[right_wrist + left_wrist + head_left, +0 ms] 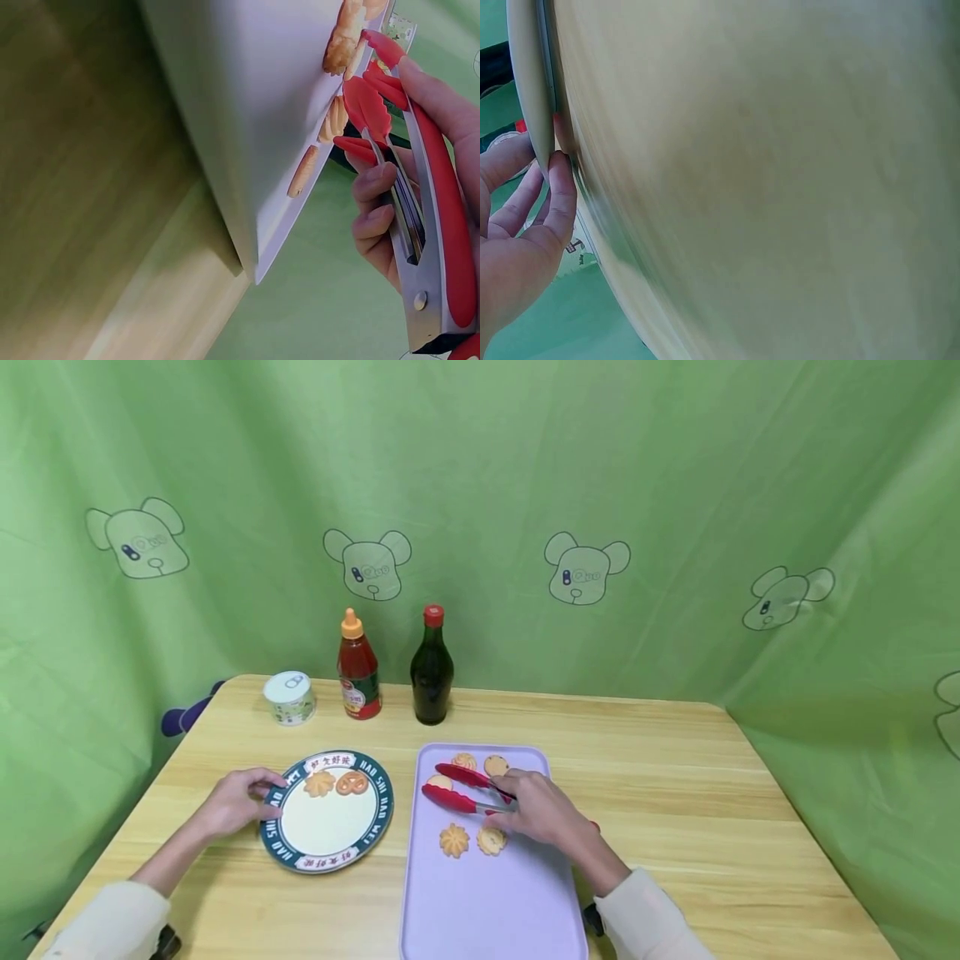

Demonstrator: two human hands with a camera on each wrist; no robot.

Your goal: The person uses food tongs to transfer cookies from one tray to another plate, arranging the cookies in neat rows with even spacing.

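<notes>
My left hand [238, 800] holds the left rim of a round white plate [326, 822] with a dark green lettered border, thumb and fingers at its edge. On the plate lie a flower-shaped cookie [319, 783] and a pretzel-shaped cookie [352, 783]. My right hand [543, 810] grips red-tipped metal tongs [446, 217] over a lilac tray [491, 910]. The tongs' tips are spread on either side of a pale round cookie [439, 782]; whether they touch it I cannot tell. Several other cookies share the tray, including a flower-shaped one [453, 841] and a round one [492, 841].
Along the back of the wooden table [675, 793] stand a white-lidded can [290, 697], a red sauce bottle [358, 672] with an orange cap, and a dark bottle [431, 677] with a red cap. A green curtain [480, 460] hangs behind the table.
</notes>
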